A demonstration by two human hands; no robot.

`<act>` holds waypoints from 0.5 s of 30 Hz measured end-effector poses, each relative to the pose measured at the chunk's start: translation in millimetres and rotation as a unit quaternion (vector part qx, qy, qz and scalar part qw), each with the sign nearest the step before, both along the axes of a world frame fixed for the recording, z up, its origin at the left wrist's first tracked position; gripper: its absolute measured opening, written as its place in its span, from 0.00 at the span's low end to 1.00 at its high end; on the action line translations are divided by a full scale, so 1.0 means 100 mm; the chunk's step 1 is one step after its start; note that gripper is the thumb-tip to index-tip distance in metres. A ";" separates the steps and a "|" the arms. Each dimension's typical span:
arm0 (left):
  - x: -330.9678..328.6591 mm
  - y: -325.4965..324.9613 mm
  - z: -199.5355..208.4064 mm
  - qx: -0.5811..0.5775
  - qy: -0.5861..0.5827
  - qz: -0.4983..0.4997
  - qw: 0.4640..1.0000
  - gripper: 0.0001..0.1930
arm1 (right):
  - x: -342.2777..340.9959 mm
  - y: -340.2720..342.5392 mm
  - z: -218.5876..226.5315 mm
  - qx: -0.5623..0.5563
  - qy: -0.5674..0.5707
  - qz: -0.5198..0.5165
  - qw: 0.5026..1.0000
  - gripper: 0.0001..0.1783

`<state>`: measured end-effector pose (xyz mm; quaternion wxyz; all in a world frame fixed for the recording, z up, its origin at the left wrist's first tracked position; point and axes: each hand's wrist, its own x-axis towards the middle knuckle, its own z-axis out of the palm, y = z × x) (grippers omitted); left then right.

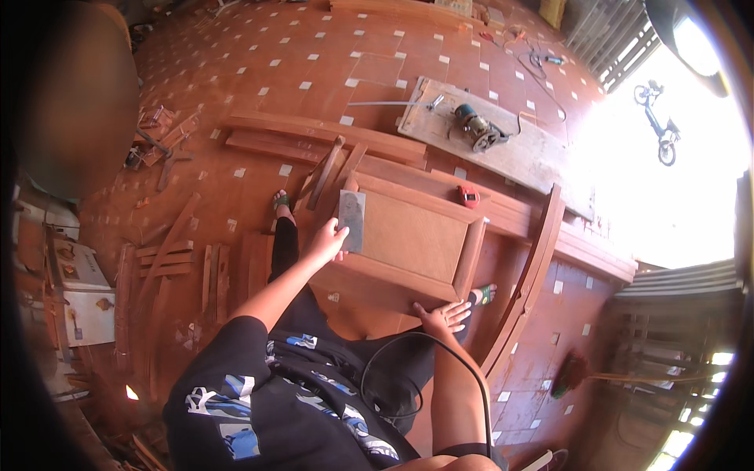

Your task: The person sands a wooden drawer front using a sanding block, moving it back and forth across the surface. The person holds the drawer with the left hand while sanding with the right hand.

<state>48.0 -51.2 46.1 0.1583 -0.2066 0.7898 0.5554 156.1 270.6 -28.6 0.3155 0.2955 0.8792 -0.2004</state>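
Observation:
My left hand (328,242) is closed round the edge of a flat grey rectangular block (353,222), which looks like a sanding block. The block lies over the left end of a reddish-brown wooden box-like piece (412,239), a raised frame around a lighter flat panel. Against the near right corner of that piece rests my right hand (444,315), its fingers stretched out and holding nothing. A small red and black device (468,196), like a tape measure, sits at the piece's far edge.
Long wooden beams (314,133) lie beyond the piece; another beam (528,282) slants along its right. A teal corded power tool (478,129) stands on a pale board (420,118). Wood offcuts (165,259) lie at left, a broom (572,372) at right. A black cable loops by my right arm.

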 end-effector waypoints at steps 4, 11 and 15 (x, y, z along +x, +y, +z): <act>-0.11 0.20 0.08 -0.081 -0.025 0.001 0.996 0.13 | -0.13 -0.02 0.19 -0.020 -0.063 0.000 0.998 0.82; -0.20 0.68 0.34 -0.114 -0.044 -0.046 0.991 0.12 | -0.19 0.00 0.20 -0.025 -0.108 -0.001 0.994 0.83; -0.28 1.03 0.05 -0.112 -0.032 -0.110 0.987 0.12 | -0.21 -0.01 0.21 -0.022 -0.120 0.003 0.993 0.83</act>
